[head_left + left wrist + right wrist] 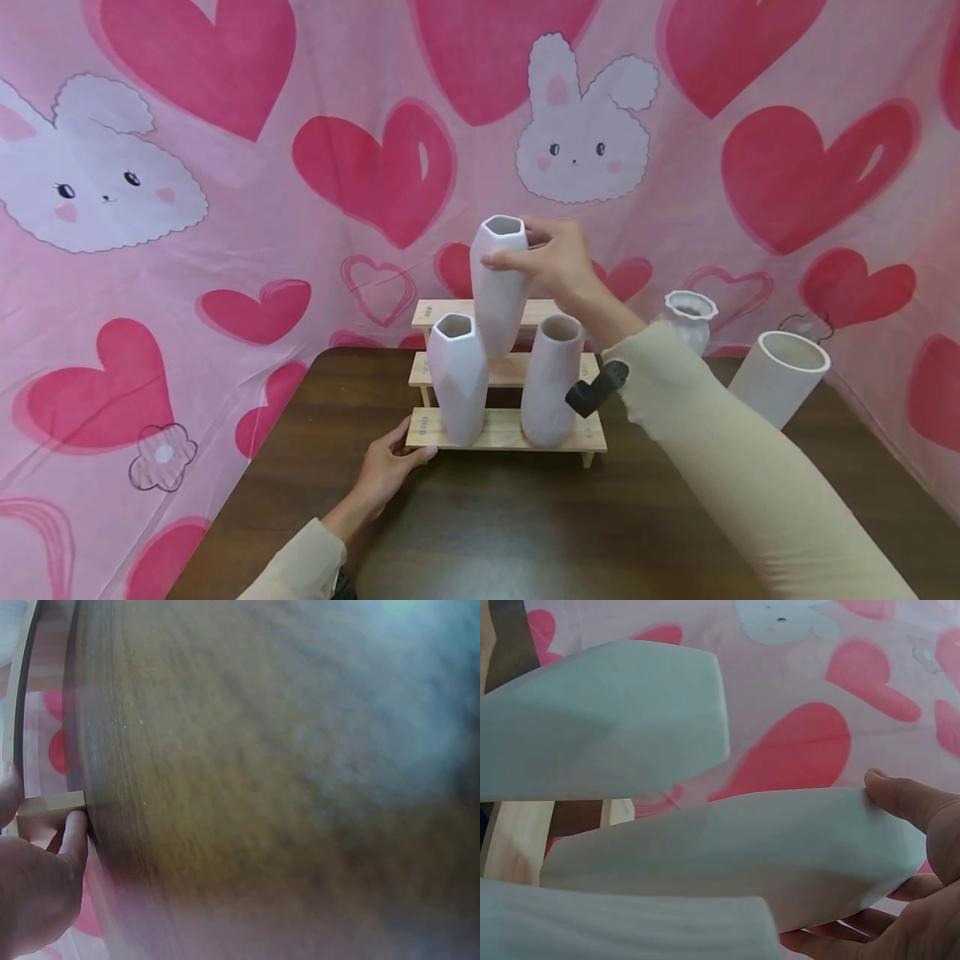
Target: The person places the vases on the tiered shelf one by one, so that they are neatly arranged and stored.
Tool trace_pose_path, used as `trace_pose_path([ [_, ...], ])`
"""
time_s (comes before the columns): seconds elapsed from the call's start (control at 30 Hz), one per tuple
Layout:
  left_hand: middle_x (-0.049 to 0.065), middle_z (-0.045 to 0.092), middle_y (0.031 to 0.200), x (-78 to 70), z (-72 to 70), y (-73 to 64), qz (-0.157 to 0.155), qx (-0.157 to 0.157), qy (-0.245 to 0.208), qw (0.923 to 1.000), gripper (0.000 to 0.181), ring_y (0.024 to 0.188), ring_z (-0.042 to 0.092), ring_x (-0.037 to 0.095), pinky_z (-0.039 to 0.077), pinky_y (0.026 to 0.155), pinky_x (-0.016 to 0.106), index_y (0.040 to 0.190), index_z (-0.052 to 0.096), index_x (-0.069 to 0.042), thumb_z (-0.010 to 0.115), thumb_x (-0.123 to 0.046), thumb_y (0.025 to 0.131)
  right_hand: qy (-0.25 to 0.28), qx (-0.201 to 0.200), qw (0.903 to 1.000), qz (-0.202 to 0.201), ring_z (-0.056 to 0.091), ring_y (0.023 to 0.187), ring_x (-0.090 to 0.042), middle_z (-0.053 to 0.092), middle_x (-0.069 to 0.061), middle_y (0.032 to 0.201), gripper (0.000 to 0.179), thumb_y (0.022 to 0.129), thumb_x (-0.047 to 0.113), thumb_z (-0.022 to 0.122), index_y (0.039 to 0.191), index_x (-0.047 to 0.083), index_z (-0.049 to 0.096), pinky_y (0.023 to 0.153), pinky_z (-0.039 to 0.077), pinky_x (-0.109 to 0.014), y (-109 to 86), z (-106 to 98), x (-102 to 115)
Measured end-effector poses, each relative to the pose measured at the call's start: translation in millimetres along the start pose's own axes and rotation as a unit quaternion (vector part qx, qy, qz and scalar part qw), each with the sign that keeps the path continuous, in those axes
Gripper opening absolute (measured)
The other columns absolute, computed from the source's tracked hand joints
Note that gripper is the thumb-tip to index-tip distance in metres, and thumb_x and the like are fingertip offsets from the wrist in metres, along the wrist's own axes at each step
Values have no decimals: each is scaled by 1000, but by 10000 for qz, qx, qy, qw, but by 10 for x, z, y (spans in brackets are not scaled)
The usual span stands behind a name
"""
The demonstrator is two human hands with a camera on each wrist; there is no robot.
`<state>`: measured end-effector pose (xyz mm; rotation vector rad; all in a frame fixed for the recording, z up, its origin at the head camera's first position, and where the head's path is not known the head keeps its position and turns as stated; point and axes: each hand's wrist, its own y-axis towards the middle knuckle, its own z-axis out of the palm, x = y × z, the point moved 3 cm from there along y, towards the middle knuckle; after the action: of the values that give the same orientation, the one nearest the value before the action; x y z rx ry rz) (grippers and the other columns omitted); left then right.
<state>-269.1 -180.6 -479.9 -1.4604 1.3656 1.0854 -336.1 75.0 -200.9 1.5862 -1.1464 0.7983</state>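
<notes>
My right hand (555,254) grips a white faceted vase (498,300) near its rim, thumb on the near side. The vase is upright, its base low over the middle step of a three-tier wooden stand (506,429). In the right wrist view my fingers (907,930) wrap round the top end of this vase (727,855). A second faceted vase (459,383) stands at the left of the lowest step, and a smooth tapered vase (551,383) at its right. My left hand (386,467) holds the lowest step's left end, its fingers at the stand's leg (52,810) in the left wrist view.
At the right of the brown table (465,533), behind my right forearm, stand a ruffled-rim white vase (690,312) and a wide white cylindrical vase (780,379). A pink cloth with hearts and bunnies (375,175) hangs behind the table.
</notes>
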Motion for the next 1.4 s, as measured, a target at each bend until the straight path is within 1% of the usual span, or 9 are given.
trace_pose_path([
  [0.13, 20, 43, 145, -4, 4, -15, -30, 21, 15, 10000, 79, 132, 43, 32, 47, 97, 42, 147, 38, -5, 78, -24, 81, -190, 60, 9996, 186, 62, 93, -23, 69, -3, 102, 43, 70, 32, 88, 108, 20, 72, 75, 57, -39, 7, 92, -37],
  [0.27, 20, 42, 145, -11, -1, -26, -22, 25, -77, 10000, 78, 132, 42, 33, 47, 97, 42, 147, 38, -4, 78, -22, 81, -456, 102, 9985, 276, 61, 92, -23, 68, -1, 103, 46, 71, 34, 86, 112, 20, 70, 77, 56, -38, 20, 157, -66],
  [0.37, 20, 43, 145, -16, -2, -25, -18, 32, -143, 9999, 78, 130, 45, 32, 50, 93, 39, 147, 39, -5, 78, -21, 81, -432, 141, 9985, 311, 61, 91, -22, 68, -1, 101, 47, 70, 32, 87, 113, 20, 71, 78, 55, -36, 34, 192, -86],
  [0.53, 20, 45, 144, -19, -4, -28, -50, 23, -108, 9999, 79, 128, 46, 31, 51, 92, 38, 147, 39, -6, 79, -22, 81, -171, 319, 9981, 507, 62, 89, -22, 68, -1, 99, 46, 69, 31, 88, 111, 21, 71, 79, 54, -37, 29, 253, -124],
  [0.63, 20, 45, 144, -21, -2, -34, -66, 21, -65, 10000, 79, 129, 46, 31, 50, 93, 38, 147, 39, -6, 79, -23, 81, -165, 377, 9975, 582, 62, 90, -22, 68, -1, 100, 47, 70, 33, 87, 112, 22, 71, 79, 54, -38, 26, 277, -152],
  [0.73, 20, 46, 143, -25, -2, -43, -67, 10, -64, 10000, 78, 128, 47, 31, 51, 93, 38, 146, 40, -6, 78, -23, 81, -303, 404, 9968, 623, 62, 90, -22, 67, 0, 100, 50, 70, 35, 87, 114, 22, 70, 78, 54, -38, 35, 302, -170],
  [0.9, 21, 45, 143, -30, -12, -42, -103, 2, -170, 9998, 79, 125, 49, 31, 51, 91, 37, 147, 39, -5, 79, -21, 80, -465, 462, 9958, 643, 61, 92, -22, 67, 1, 102, 52, 70, 35, 87, 117, 22, 69, 79, 54, -36, 56, 340, -174],
  [1.17, 21, 44, 144, -43, 5, -72, -128, -17, -90, 9999, 80, 127, 48, 32, 49, 93, 39, 147, 38, -4, 79, -22, 80, -601, 696, 9942, 552, 59, 94, -23, 64, -2, 105, 49, 75, 37, 83, 117, 19, 65, 81, 53, -39, 57, 300, -207],
  [1.4, 21, 45, 143, -38, 3, -90, -48, -88, -71, 9999, 80, 128, 47, 32, 50, 93, 39, 146, 39, -4, 79, -22, 80, -850, 844, 9924, 269, 58, 95, -25, 62, -6, 108, 52, 78, 35, 81, 122, 15, 62, 83, 53, -39, 102, 270, -243],
])
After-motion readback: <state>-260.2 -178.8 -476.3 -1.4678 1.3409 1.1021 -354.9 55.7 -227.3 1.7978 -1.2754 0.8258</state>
